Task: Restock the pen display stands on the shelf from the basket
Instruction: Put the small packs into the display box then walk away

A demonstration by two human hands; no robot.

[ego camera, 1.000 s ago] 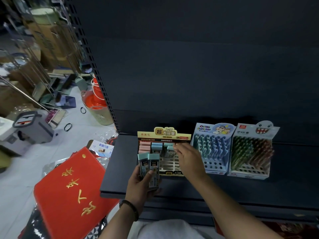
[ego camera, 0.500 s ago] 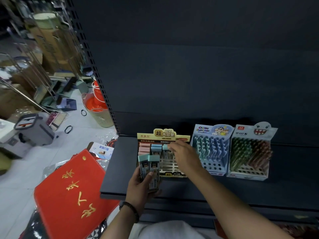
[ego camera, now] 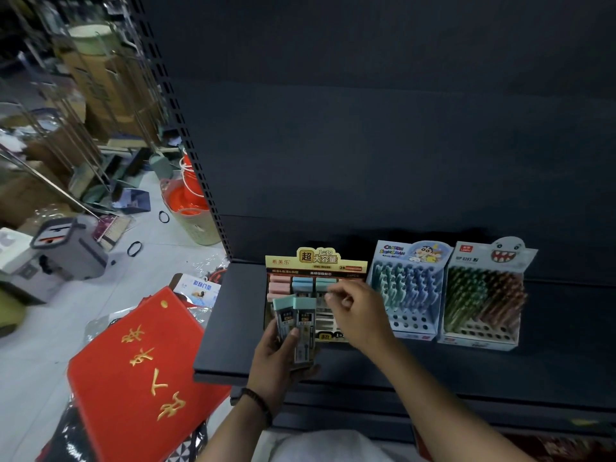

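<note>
On the dark shelf [ego camera: 230,328] stands a yellow display stand [ego camera: 316,261] with pink and teal-capped refill cases in its top rows. My left hand [ego camera: 276,365] grips two teal-capped refill cases [ego camera: 296,325] upright just in front of the stand. My right hand [ego camera: 356,315] hovers over the stand's middle. Its fingers are loosely curled, the tips just below a teal case [ego camera: 321,284] in the top row, and I see nothing between them. To the right are a blue pen stand [ego camera: 408,288] and a ghost-topped pen stand [ego camera: 483,295], both holding several pens.
A red mat with gold characters [ego camera: 140,371] lies on the floor at lower left. Behind it are a grey box [ego camera: 66,248], a basket with an orange lining [ego camera: 190,208] and wire racks. The shelf's perforated upright [ego camera: 186,141] rises at the left.
My right hand reached up to the stand's top row, then drew back slightly toward me. My left hand has kept still with its two cases.
</note>
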